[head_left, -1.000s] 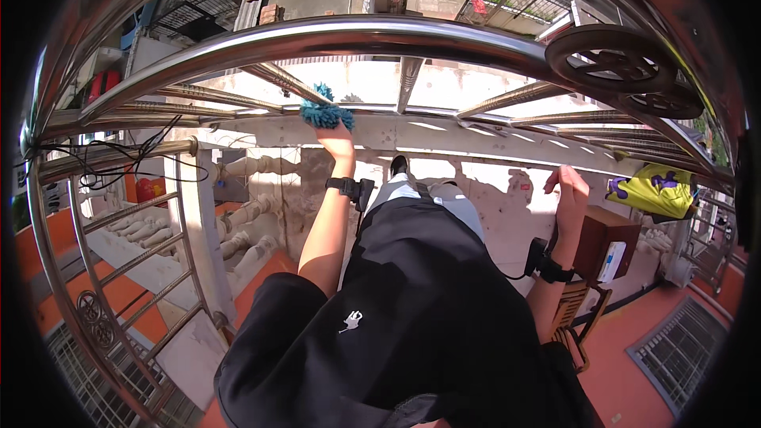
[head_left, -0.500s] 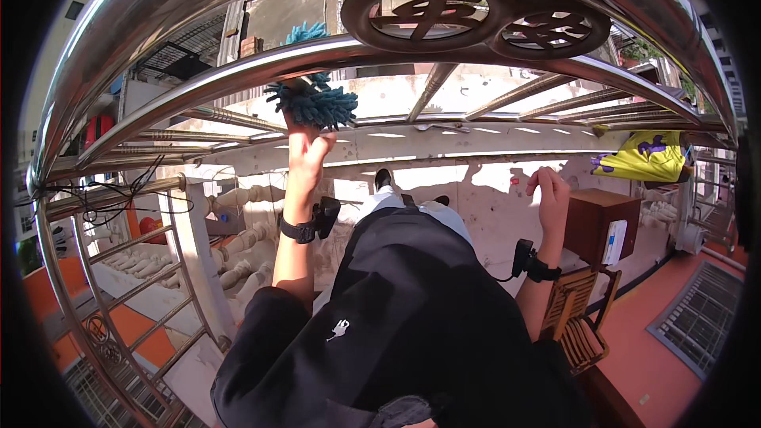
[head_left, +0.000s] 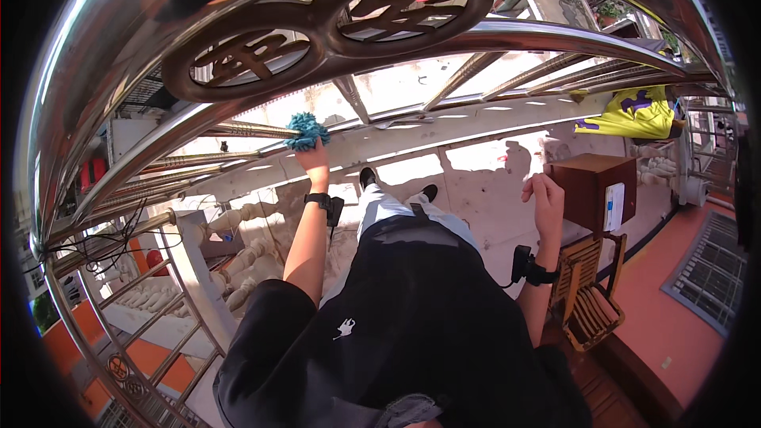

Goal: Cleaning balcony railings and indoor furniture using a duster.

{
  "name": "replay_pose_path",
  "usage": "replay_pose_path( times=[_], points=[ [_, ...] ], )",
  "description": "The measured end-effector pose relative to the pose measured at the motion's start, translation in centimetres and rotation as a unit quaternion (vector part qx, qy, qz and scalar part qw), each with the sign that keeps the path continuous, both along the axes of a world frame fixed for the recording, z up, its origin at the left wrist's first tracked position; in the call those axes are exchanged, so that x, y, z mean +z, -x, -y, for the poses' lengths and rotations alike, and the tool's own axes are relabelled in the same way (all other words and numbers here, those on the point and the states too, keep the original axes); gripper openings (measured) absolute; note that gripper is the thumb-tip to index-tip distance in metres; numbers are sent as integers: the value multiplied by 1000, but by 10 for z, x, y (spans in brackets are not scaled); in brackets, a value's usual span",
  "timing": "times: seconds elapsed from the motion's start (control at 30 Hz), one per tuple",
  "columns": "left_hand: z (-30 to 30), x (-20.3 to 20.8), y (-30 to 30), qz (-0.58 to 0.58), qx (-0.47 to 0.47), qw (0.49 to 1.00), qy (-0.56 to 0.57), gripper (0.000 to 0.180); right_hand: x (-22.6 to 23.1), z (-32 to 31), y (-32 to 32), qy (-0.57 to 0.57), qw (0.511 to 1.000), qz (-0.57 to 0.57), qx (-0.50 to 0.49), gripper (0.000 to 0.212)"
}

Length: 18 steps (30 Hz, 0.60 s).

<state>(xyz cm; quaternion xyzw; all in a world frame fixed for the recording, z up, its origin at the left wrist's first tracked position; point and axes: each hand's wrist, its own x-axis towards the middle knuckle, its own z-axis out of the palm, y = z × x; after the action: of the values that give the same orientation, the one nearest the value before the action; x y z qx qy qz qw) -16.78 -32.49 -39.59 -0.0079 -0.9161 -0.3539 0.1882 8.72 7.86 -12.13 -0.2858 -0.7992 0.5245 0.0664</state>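
Note:
A teal microfibre cleaning mitt (head_left: 304,130) is wrapped against one of the railing's thin metal bars (head_left: 252,130). My left hand (head_left: 313,160) is closed on it from below; the mitt partly covers the fingers. My right hand (head_left: 544,194) hangs in the air, fingers loosely curled in, with nothing visible in it. It is nearest to the brown wooden cabinet (head_left: 594,182) at my right. Above the left hand curves a thick shiny metal rail (head_left: 214,123) with two round dark openwork ornaments (head_left: 317,41).
A yellow and purple cloth (head_left: 634,113) lies by the railing at the far right. A folding wooden chair (head_left: 585,293) stands beside the cabinet. Pale stone balusters (head_left: 252,257) lie at the left near a metal ladder-like frame (head_left: 143,309) and tangled black wires (head_left: 119,230).
My left hand has drawn the mitt nearer and lower, from the upper rail down to the thin bar. The view has shifted left along the railing. My right hand stays curled in about the same place.

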Motion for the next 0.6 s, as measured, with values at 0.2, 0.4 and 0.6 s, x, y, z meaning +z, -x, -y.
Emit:
replay_pose_path(
  times=[0.2, 0.4, 0.6],
  points=[
    [-4, -10, -1, -64, 25, 975, -210, 16, -13, -44, -32, 6, 1000, -15, -25, 34],
    [-46, 93, -66, 32, 16, 895, -445, 17, -18, -100, -57, 17, 997, -68, -38, 34],
    [-78, 165, -45, -62, -114, 960, -247, 22, -32, -148, -82, 29, 998, -60, -9, 33]
  ],
)
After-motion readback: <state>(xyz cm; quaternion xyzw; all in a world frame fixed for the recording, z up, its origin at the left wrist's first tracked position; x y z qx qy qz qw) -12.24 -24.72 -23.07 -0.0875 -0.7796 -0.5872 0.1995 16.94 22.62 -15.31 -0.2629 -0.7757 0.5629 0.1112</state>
